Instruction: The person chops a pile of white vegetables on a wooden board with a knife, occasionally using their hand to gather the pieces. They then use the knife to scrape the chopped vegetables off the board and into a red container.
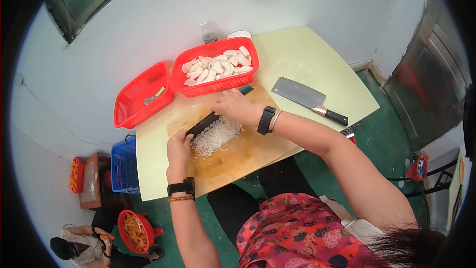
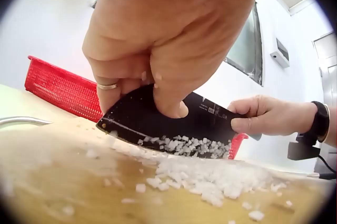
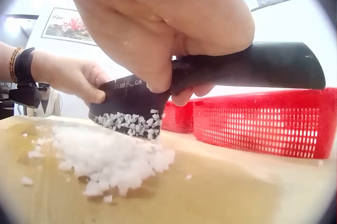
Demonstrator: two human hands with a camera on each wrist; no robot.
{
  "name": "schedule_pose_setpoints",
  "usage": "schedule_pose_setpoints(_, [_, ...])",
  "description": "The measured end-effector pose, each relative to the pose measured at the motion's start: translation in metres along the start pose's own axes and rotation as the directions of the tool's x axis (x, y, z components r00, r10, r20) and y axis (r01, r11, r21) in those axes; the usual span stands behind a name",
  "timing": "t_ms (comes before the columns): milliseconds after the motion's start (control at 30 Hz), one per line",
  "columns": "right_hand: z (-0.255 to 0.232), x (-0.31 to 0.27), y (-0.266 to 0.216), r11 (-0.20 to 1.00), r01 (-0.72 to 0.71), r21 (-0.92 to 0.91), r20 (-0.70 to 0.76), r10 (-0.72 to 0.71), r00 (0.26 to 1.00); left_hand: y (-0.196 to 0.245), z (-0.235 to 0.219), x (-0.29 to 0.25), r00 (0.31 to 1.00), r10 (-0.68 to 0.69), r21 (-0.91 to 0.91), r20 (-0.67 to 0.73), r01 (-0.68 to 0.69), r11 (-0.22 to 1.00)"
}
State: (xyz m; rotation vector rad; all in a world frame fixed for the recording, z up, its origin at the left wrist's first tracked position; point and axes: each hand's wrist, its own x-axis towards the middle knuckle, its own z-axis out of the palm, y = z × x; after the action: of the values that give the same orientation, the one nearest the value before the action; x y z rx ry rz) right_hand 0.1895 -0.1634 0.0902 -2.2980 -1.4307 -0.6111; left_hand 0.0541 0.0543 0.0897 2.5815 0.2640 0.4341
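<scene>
Black kitchen knife with a broad, dark blade (image 1: 202,125) is standing on its edge at the far side of a loose heap of small white diced pieces (image 1: 218,136), above a light-brown wooden cutting board (image 1: 223,172). Both hands are gripping it. The left hand (image 1: 178,150) pinches the blade near its front end, with the thumb on the face toward the heap. The right hand (image 1: 237,106) grips where the handle meets the blade. Many diced pieces stick to the lower part of the blade. Whether the edge touches the board, I cannot tell. Beyond the board, a red plastic basket (image 1: 218,88) holds thick white slices (image 1: 218,67). To the right, a cleaver with a grey rectangular blade (image 1: 299,92) lies on the pale yellow-green table (image 1: 322,59).
</scene>
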Motion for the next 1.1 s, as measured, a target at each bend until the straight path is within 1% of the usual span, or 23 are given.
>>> schedule_pose_setpoints(33, [-0.006,0.001,-0.001,1.0,0.007,-0.002,0.014,-0.007,1.0,0.0,-0.001,0.0,1.0,0.003,-0.017,-0.018,-0.003,1.0])
schedule_pose_setpoints(100, [-0.016,0.005,-0.004,1.0,0.013,0.009,-0.062,-0.012,0.998,0.006,-0.007,0.001,0.999,0.007,-0.053,-0.052,-0.009,0.999])
schedule_pose_setpoints(133, [-0.016,0.004,-0.006,1.0,0.014,0.016,-0.097,-0.012,0.995,0.008,-0.01,-0.002,0.999,0.0,-0.013,-0.032,0.0,1.0])
schedule_pose_setpoints(200, [-0.013,0.0,-0.007,0.999,0.019,0.029,-0.061,-0.017,0.998,0.019,-0.019,-0.005,1.0,-0.011,0.068,0.004,0.011,0.998])
schedule_pose_setpoints(300, [-0.007,-0.008,-0.014,0.998,0.008,0.055,-0.018,-0.007,1.0,0.015,-0.006,-0.015,1.0,-0.014,0.02,-0.019,0.015,1.0])
schedule_pose_setpoints(333, [-0.005,-0.008,-0.014,0.998,-0.001,0.064,-0.009,0.001,1.0,0.014,-0.006,-0.016,1.0,-0.012,0.032,-0.009,0.012,0.999])
schedule_pose_setpoints(433, [-0.007,-0.011,-0.006,0.998,0.04,0.056,-0.032,-0.038,0.999,0.014,-0.005,-0.018,0.999,-0.053,-0.022,0.007,0.053,0.998])
schedule_pose_setpoints(533, [0.001,-0.017,-0.008,0.998,0.024,0.063,-0.055,-0.02,0.998,0.002,0.006,-0.021,0.999,-0.036,-0.026,-0.012,0.036,0.999])
schedule_pose_setpoints(633, [-0.008,-0.016,-0.008,0.996,-0.013,0.085,0.042,0.01,0.999,0.011,-0.002,-0.017,0.997,-0.074,0.035,0.039,0.072,0.997])
schedule_pose_setpoints(733, [-0.02,-0.015,-0.009,0.998,0.026,0.066,-0.047,-0.023,0.999,0.016,-0.002,-0.023,0.998,0.016,-0.018,-0.068,-0.017,1.0])
schedule_pose_setpoints(833, [-0.001,-0.027,-0.007,0.999,0.017,0.03,-0.027,-0.017,0.999,0.021,0.0,-0.026,1.0,-0.027,-0.066,-0.001,0.027,0.997])
schedule_pose_setpoints(933, [-0.015,-0.023,-0.006,0.999,0.023,0.038,0.001,-0.023,1.0,0.019,0.0,-0.026,1.0,0.0,0.038,-0.031,0.001,0.999])
schedule_pose_setpoints(1033, [-0.014,-0.03,-0.01,1.0,0.025,0.011,0.036,-0.026,0.999,0.027,-0.001,-0.034,1.0,0.015,0.01,-0.013,-0.015,1.0])
schedule_pose_setpoints(1100, [-0.008,-0.034,-0.01,1.0,0.018,0.026,0.002,-0.018,1.0,0.025,0.001,-0.032,1.0,-0.001,0.045,0.012,0.001,0.999])
